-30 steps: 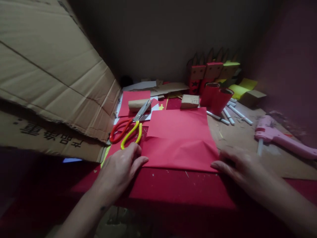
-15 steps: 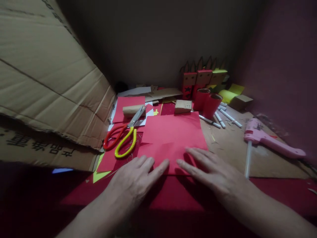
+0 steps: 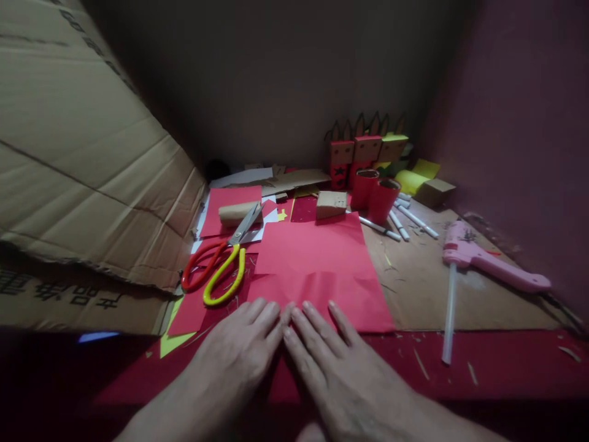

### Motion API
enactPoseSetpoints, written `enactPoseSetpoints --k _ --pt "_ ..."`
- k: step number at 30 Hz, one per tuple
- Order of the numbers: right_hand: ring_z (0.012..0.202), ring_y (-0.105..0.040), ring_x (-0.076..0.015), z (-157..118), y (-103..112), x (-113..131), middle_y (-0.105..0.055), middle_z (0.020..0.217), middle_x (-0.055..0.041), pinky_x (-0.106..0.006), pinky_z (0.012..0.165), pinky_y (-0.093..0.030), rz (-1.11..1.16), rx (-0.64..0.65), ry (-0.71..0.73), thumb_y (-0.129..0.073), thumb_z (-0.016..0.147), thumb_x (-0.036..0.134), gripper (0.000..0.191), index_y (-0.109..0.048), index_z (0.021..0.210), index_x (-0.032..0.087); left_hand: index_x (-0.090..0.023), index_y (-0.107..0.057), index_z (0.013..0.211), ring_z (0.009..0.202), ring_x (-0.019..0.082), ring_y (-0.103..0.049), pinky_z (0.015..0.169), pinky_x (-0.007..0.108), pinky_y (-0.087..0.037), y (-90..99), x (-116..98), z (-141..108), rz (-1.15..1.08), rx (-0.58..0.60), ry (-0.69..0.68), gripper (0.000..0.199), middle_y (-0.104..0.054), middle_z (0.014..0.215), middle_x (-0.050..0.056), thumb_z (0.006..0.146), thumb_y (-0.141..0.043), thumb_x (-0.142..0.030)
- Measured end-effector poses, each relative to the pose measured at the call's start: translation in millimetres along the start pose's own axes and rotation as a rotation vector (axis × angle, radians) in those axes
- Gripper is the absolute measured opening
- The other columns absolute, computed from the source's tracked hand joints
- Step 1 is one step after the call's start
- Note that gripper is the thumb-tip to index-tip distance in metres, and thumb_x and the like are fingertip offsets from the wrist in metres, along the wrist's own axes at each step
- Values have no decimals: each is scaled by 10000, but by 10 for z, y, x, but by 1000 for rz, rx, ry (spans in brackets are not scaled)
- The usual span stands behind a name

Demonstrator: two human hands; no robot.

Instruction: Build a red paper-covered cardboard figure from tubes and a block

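Observation:
A sheet of red paper (image 3: pixel 317 245) lies in front of me, with a fold or crease running across its nearer part. My left hand (image 3: pixel 246 344) rests palm down on the sheet's near left edge, fingers close together and pressing on it. Beside it, my right hand (image 3: pixel 329 350) lies flat with fingers stretched forward on the paper's near edge, its fingertips touching or almost touching the left thumb. To the left of the sheet are scissors (image 3: pixel 225 258) with one red and one yellow handle, blades pointing away.
A pink glue gun (image 3: pixel 483 255) lies on cardboard (image 3: pixel 414 288) at the right. Red-wrapped tubes (image 3: pixel 383 199), white pens (image 3: pixel 416 220) and decorated figures (image 3: pixel 365 150) are behind. A small cardboard box (image 3: pixel 331 204) and bare tube (image 3: pixel 237 213) lie beyond the sheet. Large cardboard (image 3: pixel 92 153) leans left.
My right hand has slid left along the near edge, up to my left hand. The left hand shifted slightly, and the camera view turned a little.

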State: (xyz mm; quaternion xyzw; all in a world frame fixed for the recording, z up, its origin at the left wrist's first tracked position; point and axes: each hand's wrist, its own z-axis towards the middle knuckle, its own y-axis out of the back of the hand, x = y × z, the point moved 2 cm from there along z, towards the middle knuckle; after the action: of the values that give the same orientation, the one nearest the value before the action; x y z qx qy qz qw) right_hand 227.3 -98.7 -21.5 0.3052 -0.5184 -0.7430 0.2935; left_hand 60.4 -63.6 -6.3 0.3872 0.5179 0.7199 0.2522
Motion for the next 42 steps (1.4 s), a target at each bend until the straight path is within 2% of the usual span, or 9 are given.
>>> enactPoseSetpoints --k 6,9,13,19,23,27,31,35,42 --pt "1190 -483 -439 -103 -108 39 -482 1339 -229 -640 824 -491 -70 -32 -56 -409 886 336 531 -474 1296 4 -61 -518 1193 780 230 -541 697 363 -474 -38 14 -34 28 -60 31 413 -615 894 101 820 -359 16" --pt "1110 -546 -455 -215 -54 -36 -552 1264 -235 -609 783 -525 -127 -74 -95 -468 847 429 564 -570 1209 9 -77 -518 1197 785 222 -543 697 355 -479 -64 18 -56 44 -76 39 420 -617 910 98 825 -348 20" --pt "1059 -580 -460 -382 29 -129 -595 1190 -270 -563 777 -540 -202 -100 -120 -450 775 677 791 -623 1142 -2 -79 -554 1149 754 210 -550 660 337 -484 -40 41 -55 66 -115 31 399 -624 872 96 835 -331 23" --pt "1149 -520 -437 -670 64 -216 -574 1233 -277 -483 801 -526 -327 -70 -155 -541 728 644 794 -576 1177 -9 -51 -597 1106 758 223 -573 712 371 -506 12 -7 -102 73 -102 97 412 -643 847 113 804 -326 20" --pt "1160 -501 -446 -719 64 -216 -565 1240 -285 -486 771 -529 -319 -108 -156 -555 745 493 689 -537 1193 -30 -28 -574 1157 985 303 -580 845 446 -467 -6 -275 -69 84 -204 177 414 -658 1039 171 825 -327 -26" --pt "1140 -530 -427 -720 49 -223 -564 1237 -293 -473 741 -546 -296 -136 -136 -533 717 356 602 -535 1181 -29 -68 -566 1198 1125 272 -559 937 368 -441 -87 -706 130 -17 -339 17 412 -647 1176 132 931 -386 -324" --pt "1156 -521 -424 -762 -5 -263 -534 1269 -300 -475 725 -550 -283 -144 -94 -537 708 338 606 -528 1202 -13 -118 -557 1229 1149 254 -558 1002 384 -390 -162 -942 261 56 -390 12 356 -643 1204 83 923 -413 -227" --pt "1239 -435 -431 -800 -53 -295 -506 1299 -300 -490 754 -543 -257 -172 -84 -559 737 390 629 -518 1220 -11 -86 -568 1205 1141 271 -567 1092 451 -257 -135 -885 145 93 -341 63 375 -647 1187 124 939 -336 -213" --pt "1362 -205 -422 -803 -36 -288 -519 1298 -279 -497 771 -539 -263 -180 -102 -560 732 410 644 -519 1223 -5 -33 -569 1163 1123 295 -582 1139 441 -131 -56 -538 -336 110 -200 188 631 -637 1180 192 894 -374 -569"
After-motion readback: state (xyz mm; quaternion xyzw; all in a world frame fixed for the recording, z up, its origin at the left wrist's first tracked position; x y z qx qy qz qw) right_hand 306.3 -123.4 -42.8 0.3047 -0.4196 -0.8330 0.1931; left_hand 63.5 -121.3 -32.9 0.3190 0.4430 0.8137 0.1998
